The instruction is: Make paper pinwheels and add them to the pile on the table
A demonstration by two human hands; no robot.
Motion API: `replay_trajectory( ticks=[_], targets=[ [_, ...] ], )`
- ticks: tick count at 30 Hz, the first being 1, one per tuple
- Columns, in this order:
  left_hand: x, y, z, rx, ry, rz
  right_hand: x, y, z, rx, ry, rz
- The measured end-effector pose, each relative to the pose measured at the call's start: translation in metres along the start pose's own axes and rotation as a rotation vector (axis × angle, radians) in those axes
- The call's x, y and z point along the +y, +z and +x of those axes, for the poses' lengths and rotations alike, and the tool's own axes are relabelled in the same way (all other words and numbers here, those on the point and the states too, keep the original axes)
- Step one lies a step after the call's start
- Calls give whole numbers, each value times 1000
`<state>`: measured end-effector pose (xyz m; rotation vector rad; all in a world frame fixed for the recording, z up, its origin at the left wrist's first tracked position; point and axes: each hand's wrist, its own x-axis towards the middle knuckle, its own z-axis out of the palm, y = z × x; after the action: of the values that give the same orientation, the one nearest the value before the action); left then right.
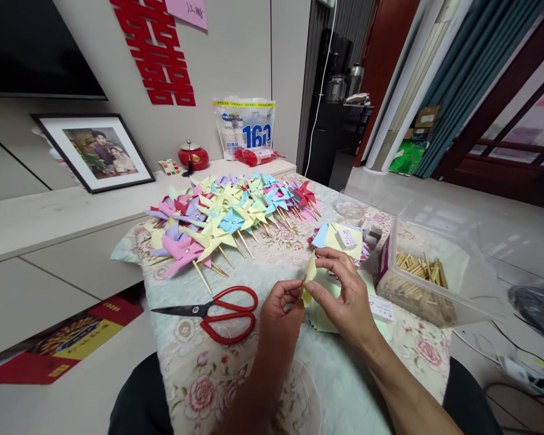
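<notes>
My left hand (pixel 280 311) and my right hand (pixel 342 296) meet over the middle of the table, both pinching one small yellow paper piece (pixel 309 278) between their fingertips. Under my right hand lies a stack of pale yellow-green paper squares (pixel 320 314). Just beyond the hands is a small heap of coloured paper squares (pixel 340 237). A big pile of finished paper pinwheels (pixel 229 211) on wooden sticks covers the far left of the table.
Red-handled scissors (pixel 217 311) lie left of my hands on the flowered tablecloth (pixel 236 368). A clear plastic box of wooden sticks (pixel 424 281) stands to the right, a clear cup (pixel 351 208) behind it. A framed photo (pixel 97 151) leans on the low cabinet.
</notes>
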<state>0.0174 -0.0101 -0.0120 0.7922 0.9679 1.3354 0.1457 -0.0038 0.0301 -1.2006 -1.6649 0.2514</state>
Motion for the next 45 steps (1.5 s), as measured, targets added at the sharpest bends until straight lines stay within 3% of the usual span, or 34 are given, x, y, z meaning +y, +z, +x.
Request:
replay_trajectory(
  ticks=[11, 18, 22, 25, 28, 37, 40, 45],
  targets=[
    [0, 3, 1, 2, 11, 5, 7, 1, 0, -32, 12, 14],
    [20, -1, 6, -44, -157, -358, 5, -1, -1, 8, 124, 110],
    [27, -13, 17, 24, -171, -504, 1, 5, -2, -246, 173, 97],
    [26, -20, 23, 15, -118, -482, -3, 12, -6, -453, 174, 80],
    [23, -22, 24, 5, -100, -456, -2, 18, -11, -538, 188, 62],
    [16, -20, 23, -83, -108, -487, 0, 24, -14, -496, 194, 39],
    [16, -20, 23, -38, -106, -553, 0, 22, -7, -448, 213, 16],
    [17, -20, 22, 60, -246, -519, -1, 15, 30, -339, 173, -49]
  ],
)
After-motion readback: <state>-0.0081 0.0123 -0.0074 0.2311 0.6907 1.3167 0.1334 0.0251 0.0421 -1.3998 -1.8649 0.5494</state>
